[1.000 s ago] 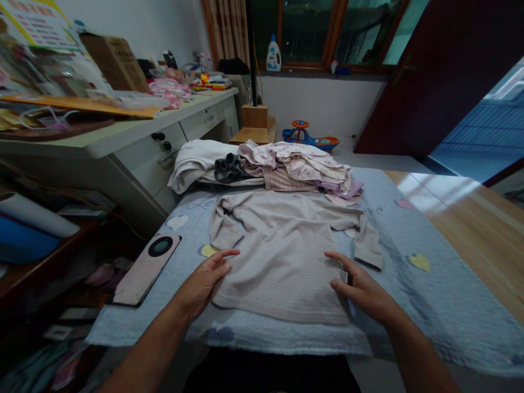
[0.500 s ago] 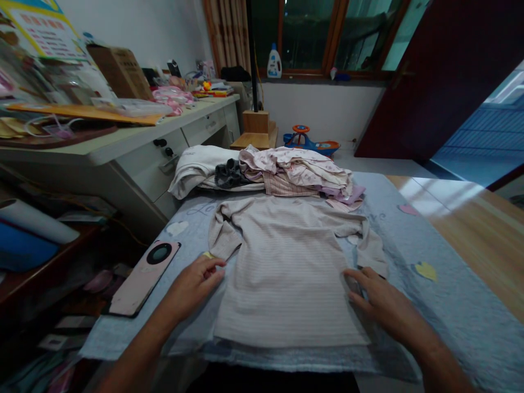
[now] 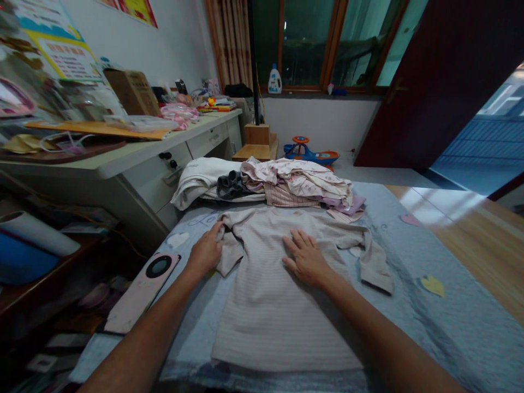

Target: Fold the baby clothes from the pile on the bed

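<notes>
A pale striped long-sleeved top (image 3: 282, 327) lies spread flat on a blue quilted cover (image 3: 462, 333), its long axis running straight away from the person, with the hem nearest and the neckline farthest. At far left, a pink-cased phone (image 3: 141, 292) lies on the cover, well apart from the garment. The left hand (image 3: 207, 252) rests at the top's shoulder on that side, its grip open, just beside the folded-over near sleeve (image 3: 231, 254). The right hand (image 3: 307, 257) lies flat on the chest, fingers spread, its grip open and holding nothing; it sits nearer the garment's middle, the left hand nearer its edge. The far sleeve (image 3: 379, 267) stretches out to the right and bends down. Beyond the neckline sit a white garment (image 3: 200, 183), a dark grey bundle (image 3: 231, 184) and a pile of pink-patterned clothes (image 3: 301, 185). The left hand hides part of the shoulder, the neckline is hard to make out against the pile, and the cover's near edge is cut off.
</notes>
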Available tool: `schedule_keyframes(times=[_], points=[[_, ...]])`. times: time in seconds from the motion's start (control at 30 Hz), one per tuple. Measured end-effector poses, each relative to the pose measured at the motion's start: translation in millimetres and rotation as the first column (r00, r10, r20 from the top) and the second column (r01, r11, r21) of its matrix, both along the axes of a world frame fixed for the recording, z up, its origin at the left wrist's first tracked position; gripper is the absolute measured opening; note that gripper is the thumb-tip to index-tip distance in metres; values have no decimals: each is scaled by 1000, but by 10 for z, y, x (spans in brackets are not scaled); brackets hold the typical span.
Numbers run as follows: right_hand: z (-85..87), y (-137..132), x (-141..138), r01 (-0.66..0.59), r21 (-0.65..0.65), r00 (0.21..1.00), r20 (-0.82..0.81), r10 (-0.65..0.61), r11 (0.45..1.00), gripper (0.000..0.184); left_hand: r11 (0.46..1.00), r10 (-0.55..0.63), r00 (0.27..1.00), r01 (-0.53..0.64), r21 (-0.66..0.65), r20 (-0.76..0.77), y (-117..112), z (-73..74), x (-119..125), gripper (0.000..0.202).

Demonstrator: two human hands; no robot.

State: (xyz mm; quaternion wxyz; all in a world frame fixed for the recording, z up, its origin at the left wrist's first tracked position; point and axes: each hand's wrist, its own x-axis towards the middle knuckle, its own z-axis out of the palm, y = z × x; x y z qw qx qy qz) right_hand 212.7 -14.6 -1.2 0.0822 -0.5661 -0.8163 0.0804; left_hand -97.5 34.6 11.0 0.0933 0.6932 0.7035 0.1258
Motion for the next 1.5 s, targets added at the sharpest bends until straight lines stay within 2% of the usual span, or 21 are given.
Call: schedule_keyframes(times=[0.07, 0.13, 0.2, 0.3, 0.37, 0.47, 0.53, 0.63, 0.77, 0.87, 0.93, 1.03, 1.17, 1.27, 1.37, 1.43, 1.5], points=[[-86, -9, 33, 0, -35, 1000, 6, 0, 999, 59, 999, -35, 999, 36, 25, -40, 67, 69, -137, 53], [-108, -9, 90, -7, -40, 1000, -15, 7, 999, 58, 998, -9, 993, 16, 59, -116, 136, 161, -309, 47], [-72, 43, 155, -32, -39, 998, -60, 29, 999, 50, 998, 48, 978, -40, 43, -204, 197, 257, -452, 45], [29, 259, 271, -10, -51, 993, -115, 4, 999, 32, 999, 28, 938, -38, -24, -346, 278, 360, -497, 43], [90, 474, 366, 82, -5, 989, -120, -82, 997, 29, 1000, 5, 916, 5, 24, -400, 344, 389, -389, 40], [160, 816, 513, 227, 34, 968, -112, -222, 973, 34, 984, -63, 922, 122, 131, -382, 496, 386, -66, 38], [189, 1009, 589, 333, 11, 941, -69, -332, 943, 36, 962, -171, 924, 231, 144, -343, 636, 359, 200, 40], [190, 1199, 643, 408, -9, 913, -27, -408, 913, 40, 929, -319, 916, 354, 112, -243, 881, 275, 585, 40], [133, 1294, 633, 462, -53, 887, 26, -461, 885, 36, 942, -321, 939, 330, 63, -122, 1176, 105, 948, 47], [113, 1307, 628, 478, -55, 878, 39, -476, 877, 25, 953, -299, 949, 302, 17, -98, 1302, 5, 1075, 48], [116, 1303, 643, 489, -35, 872, 36, -488, 872, 25, 959, -282, 955, 283, -7, -91, 1334, -25, 1107, 40], [98, 1282, 673, 536, 39, 844, 4, -537, 843, 31, 971, -239, 968, 240, 10, -82, 1327, -38, 1123, 24], [-32, 1221, 671, 591, 160, 806, -86, -585, 791, 32, 983, -144, 988, 150, 105, -55, 1248, -90, 1154, 28], [-149, 1153, 623, 564, 181, 825, -72, -561, 806, 38, 980, -136, 991, 137, 145, -18, 1121, -171, 1202, 32], [-213, 1067, 540, 543, 232, 834, -36, -551, 807, 53, 970, -158, 985, 169, 173, -73, 897, -239, 1280, 54], [-231, 996, 467, 505, 278, 852, -8, -524, 817, 60, 953, -197, 970, 223, 204, -140, 699, -268, 1336, 61], [-244, 920, 391, 398, 272, 905, 38, -423, 876, 60, 921, -330, 927, 357, 156, -176, 494, -294, 1374, 58]])
